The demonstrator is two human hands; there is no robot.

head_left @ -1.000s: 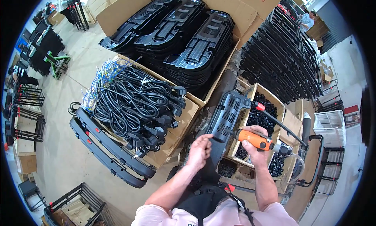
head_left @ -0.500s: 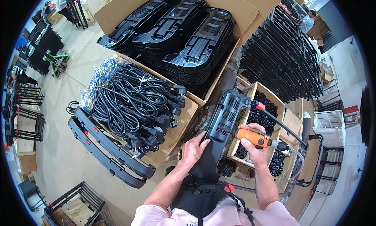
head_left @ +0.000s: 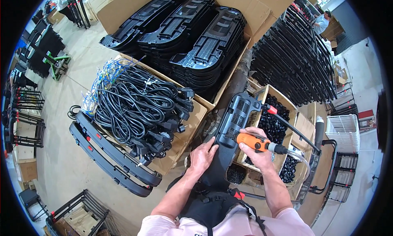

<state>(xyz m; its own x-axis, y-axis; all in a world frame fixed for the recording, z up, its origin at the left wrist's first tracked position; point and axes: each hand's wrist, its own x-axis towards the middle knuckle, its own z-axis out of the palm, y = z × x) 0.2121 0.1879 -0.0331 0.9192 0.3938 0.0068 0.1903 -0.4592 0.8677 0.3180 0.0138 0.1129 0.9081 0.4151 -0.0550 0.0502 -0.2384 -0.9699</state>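
Note:
A black vented plastic cover (head_left: 236, 120) lies in front of me, with a smooth black section running down toward my body. My left hand (head_left: 201, 158) grips its left edge, thumb and forefinger against the plastic and the other fingers partly hidden. Closed around an orange air screwdriver (head_left: 253, 142), my right hand (head_left: 260, 154) holds the tool lying sideways. Its front end is over the cover's right edge; whether it touches a screw cannot be seen. A clear hose (head_left: 306, 162) trails from its back end.
Bundled black power cords (head_left: 135, 109) lie on cardboard at left, beside curved black rails (head_left: 108, 162). Beyond stands a carton (head_left: 229, 88) of stacked black covers. Boxes of small black parts (head_left: 273, 117) sit at right, near a black tube frame (head_left: 297, 131) and stacked frames (head_left: 292, 60).
My right hand has brought the orange screwdriver leftward, so its front end now overlaps the cover's edge. My left hand stays on the cover, nearly unmoved.

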